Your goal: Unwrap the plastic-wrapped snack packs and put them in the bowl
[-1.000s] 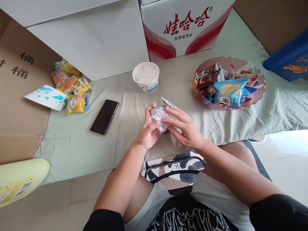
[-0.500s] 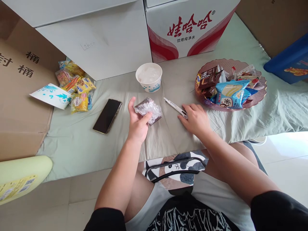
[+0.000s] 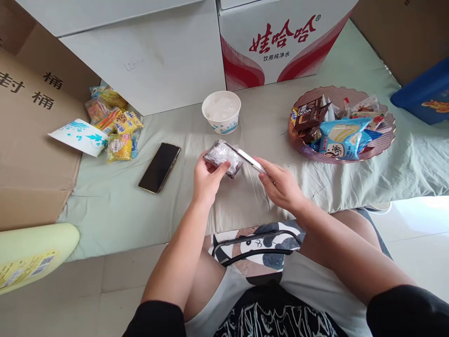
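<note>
A: Status on the hands?

B: Left hand (image 3: 206, 180) is clamped on the packet (image 3: 223, 157), a dark block in clear crinkly wrap. Thumb on the near face, fingers behind, held just above the bench (image 3: 245, 206) at centre. Looks like it's raised and tilted so the top edge faces the tool.

A: Right?

B: Right hand (image 3: 280, 185) is closed round the handle end of a cutter (image 3: 247, 159). The slim pale body runs toward 10 o'clock and its tip lies on the packet's top edge. Grip is far back on the handle, which I'd guess keeps fingers away from the tip. Can't tell if a blade is out.

A: Anything in the way?

B: No. Cup (image 3: 221, 111) sits at 12 o'clock from the packet, apart from it, with something pale inside. Phone (image 3: 159, 167) lies flat, screen up, at 9 o'clock, near but not touching. Snack pile (image 3: 115, 126) is further out at 10 o'clock against the cardboard box (image 3: 31, 154). Tray (image 3: 386, 140) of wrapped snacks is at 2 o'clock, well apart from the right hand.

A: Behind?

B: White box (image 3: 147, 65) and the red-printed carton (image 3: 280, 42) stand along the far edge. Bench is under a pale green cloth, wrinkled near the tray.
</note>
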Tool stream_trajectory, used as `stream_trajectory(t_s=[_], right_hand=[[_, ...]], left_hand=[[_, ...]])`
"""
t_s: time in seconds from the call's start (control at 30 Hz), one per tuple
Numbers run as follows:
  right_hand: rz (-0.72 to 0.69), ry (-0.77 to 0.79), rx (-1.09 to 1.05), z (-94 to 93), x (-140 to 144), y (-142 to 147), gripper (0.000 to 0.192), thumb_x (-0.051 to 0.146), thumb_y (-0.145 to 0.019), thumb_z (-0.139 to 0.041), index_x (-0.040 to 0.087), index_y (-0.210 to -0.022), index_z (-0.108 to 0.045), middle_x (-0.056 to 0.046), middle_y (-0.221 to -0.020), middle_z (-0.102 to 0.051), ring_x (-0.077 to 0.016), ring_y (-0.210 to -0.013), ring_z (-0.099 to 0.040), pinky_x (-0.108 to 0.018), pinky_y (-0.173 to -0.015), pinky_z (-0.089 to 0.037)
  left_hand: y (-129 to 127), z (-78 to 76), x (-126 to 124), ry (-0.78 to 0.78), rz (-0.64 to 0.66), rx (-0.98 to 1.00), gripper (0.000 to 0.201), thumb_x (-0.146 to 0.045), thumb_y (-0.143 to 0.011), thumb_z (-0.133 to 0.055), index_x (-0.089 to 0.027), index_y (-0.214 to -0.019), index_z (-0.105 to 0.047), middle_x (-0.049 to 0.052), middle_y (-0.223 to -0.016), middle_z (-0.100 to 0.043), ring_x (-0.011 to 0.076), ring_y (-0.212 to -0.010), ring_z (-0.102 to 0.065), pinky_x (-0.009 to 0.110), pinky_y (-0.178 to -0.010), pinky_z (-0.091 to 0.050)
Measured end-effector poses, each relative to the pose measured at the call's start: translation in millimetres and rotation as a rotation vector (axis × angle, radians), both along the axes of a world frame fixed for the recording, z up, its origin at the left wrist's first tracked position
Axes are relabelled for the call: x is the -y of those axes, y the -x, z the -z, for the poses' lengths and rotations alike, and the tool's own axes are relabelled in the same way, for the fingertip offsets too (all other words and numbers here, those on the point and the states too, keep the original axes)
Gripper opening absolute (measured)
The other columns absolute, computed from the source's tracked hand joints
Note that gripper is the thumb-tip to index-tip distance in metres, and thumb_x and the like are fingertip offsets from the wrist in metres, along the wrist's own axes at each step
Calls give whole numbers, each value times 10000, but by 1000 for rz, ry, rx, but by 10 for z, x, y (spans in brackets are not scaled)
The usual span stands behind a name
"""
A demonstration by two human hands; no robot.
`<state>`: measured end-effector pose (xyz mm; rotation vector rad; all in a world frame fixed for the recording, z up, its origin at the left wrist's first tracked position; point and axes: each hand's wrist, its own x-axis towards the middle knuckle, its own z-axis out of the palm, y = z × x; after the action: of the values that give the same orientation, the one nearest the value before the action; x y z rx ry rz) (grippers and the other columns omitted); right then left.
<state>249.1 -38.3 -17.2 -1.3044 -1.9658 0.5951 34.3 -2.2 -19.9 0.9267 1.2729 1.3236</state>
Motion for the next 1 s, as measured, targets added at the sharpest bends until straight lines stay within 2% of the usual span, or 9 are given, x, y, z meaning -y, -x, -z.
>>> stream_trajectory(t_s=[0.17,0.37,0.47,0.57,0.67,0.77,0.83,0.9,1.0], right_hand=[[-21,44,121,41,19,21,453,321,-1054,-422,217,-1445,-626,-78,-930,-737,-222,-812,-706,-313,-715,-555],[0,79,151,-16,4,-133,424,305,-1034,-448,213,-1372,-687,-83,-916,-726,-235,-824,-699,-333,-742,-555],[89,53,134,-17,-31,-204,418,315,-1024,-451,219,-1352,-692,-90,-926,-708,-242,-807,-682,-359,-744,-566],[207,6,250,36,-72,-221,456,301,-1013,-426,213,-1397,-655,-105,-949,-675,-251,-781,-653,-366,-683,-547],[242,3,390,105,-105,-204,471,267,-1000,-419,201,-1408,-644,-121,-948,-655,-267,-794,-633,-368,-663,-524],[268,-11,464,143,-116,-204,480,219,-974,-434,179,-1401,-647,-147,-972,-649,-300,-849,-621,-428,-754,-545],[287,-50,451,139,-111,-221,482,187,-933,-470,181,-1377,-657,-170,-1076,-656,-323,-922,-620,-484,-828,-553],[257,-78,370,117,-96,-231,493,161,-882,-506,196,-1348,-662,-175,-1185,-655,-338,-1015,-624,-520,-899,-552],[63,-74,165,64,-60,-195,572,173,-823,-538,213,-1390,-605,-158,-1306,-656,-346,-1179,-617,-535,-1009,-536]], left_hand=[[-19,-56,17,-33,48,59,663,-532,-575,-984,-205,-1058,-668,73,-1082,-772,218,-1010,-746,322,-872,-609],[273,-76,-121,-97,-172,172,620,-621,-583,-949,-300,-1046,-688,46,-1157,-750,232,-1166,-710,336,-923,-625],[335,-59,-129,-120,-196,107,668,-566,-647,-930,-388,-1207,-612,35,-1299,-693,224,-1183,-697,332,-881,-625],[193,-36,-36,-92,-111,43,737,-470,-682,-917,-432,-1295,-508,28,-1329,-652,211,-1086,-708,306,-770,-612],[-55,-24,107,7,15,5,610,-437,-712,-883,-346,-1206,-537,17,-1138,-666,168,-909,-688,260,-699,-567],[-203,-27,209,49,126,-111,484,-431,-761,-844,-284,-1145,-589,9,-1013,-652,143,-798,-636,260,-697,-541],[-193,-33,224,5,146,-239,411,-444,-779,-828,-253,-1086,-634,34,-1052,-662,177,-899,-653,291,-787,-550],[-121,-43,202,-81,94,-353,396,-468,-782,-819,-237,-1063,-663,73,-1195,-662,241,-1140,-642,335,-945,-534],[-2,-74,156,-122,92,-383,506,-502,-785,-805,-243,-1191,-652,101,-1340,-642,284,-1287,-604,381,-1029,-510]])
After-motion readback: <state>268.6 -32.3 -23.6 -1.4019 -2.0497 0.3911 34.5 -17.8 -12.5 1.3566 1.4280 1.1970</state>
